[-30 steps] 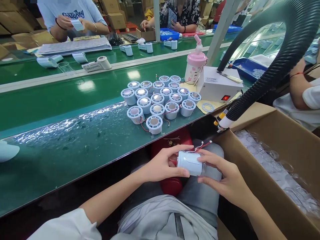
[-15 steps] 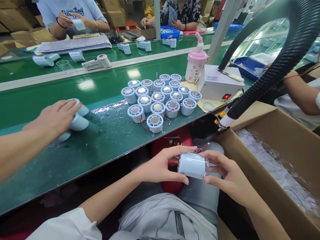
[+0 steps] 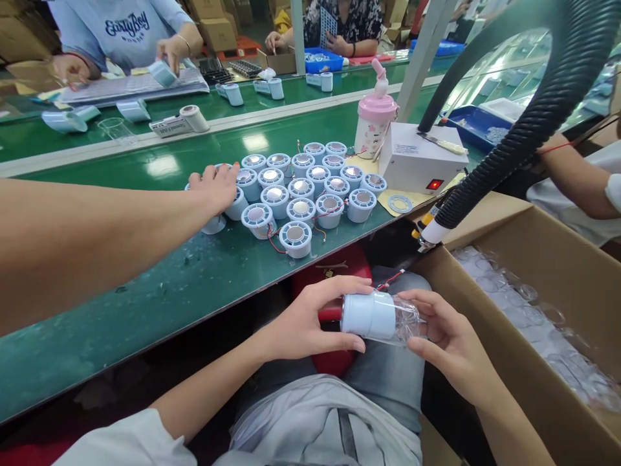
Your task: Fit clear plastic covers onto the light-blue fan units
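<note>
two hands on a pale blue cup, low over the lap

the long green surface [image 3: 145, 272] runs across the room, with a second green line behind it where other people sit working. to the right stands a big cardboard box [image 3: 557, 291] holding clear plastic pieces, and a thick black ribbed hose [image 3: 524, 129] curves down over its near corner. on the surface, a white machine box [image 3: 417, 165] with a red light sits next to a pink bottle [image 3: 372, 126]. a co-worker's bare arm [image 3: 97, 233] reaches in from the left, its hand lying on the left edge of a cluster of pale blue cups [image 3: 305, 191] with red wires trailing from the nearest ones.

below the surface edge, over the person's lap, lies the pale blue cup [image 3: 367, 314] on its side, with a clear cap [image 3: 405, 320] on its right end. the left hand [image 3: 305, 323] has its grip closed round the blue end, thumb under and fingers over the top. the right hand [image 3: 446, 343] pinches the clear cap between thumb and fingers. a thin red wire [image 3: 391, 279] sticks up just above the cup.
</note>
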A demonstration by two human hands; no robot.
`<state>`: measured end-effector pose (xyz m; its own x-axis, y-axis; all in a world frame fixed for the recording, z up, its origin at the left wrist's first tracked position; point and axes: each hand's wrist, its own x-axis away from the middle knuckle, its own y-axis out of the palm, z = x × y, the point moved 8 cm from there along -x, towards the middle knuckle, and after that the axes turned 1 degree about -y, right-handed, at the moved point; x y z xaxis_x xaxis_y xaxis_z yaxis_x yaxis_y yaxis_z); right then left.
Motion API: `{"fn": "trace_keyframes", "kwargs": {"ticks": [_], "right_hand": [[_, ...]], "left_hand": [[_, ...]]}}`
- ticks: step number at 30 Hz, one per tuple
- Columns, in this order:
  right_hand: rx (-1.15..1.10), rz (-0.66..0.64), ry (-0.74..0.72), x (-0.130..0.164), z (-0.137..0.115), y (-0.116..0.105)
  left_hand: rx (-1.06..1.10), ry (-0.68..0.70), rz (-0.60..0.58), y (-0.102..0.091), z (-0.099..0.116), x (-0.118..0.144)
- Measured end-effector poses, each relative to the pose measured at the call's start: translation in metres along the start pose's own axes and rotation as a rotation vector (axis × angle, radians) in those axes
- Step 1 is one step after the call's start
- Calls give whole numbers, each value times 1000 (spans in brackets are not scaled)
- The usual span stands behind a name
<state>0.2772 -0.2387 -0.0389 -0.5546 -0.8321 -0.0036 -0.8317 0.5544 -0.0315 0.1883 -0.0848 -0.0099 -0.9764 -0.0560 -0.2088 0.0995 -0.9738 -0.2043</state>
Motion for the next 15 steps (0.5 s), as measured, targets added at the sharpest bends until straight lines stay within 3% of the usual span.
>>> {"fn": "trace_keyframes", "kwargs": {"ticks": [7, 15], "right_hand": [[-76, -22, 0, -2, 0, 4], [-187, -19, 50, 0, 1, 9]], "left_hand": [[-188, 308, 123, -2, 18, 8], [-97, 347, 127, 1, 24, 13]]}}
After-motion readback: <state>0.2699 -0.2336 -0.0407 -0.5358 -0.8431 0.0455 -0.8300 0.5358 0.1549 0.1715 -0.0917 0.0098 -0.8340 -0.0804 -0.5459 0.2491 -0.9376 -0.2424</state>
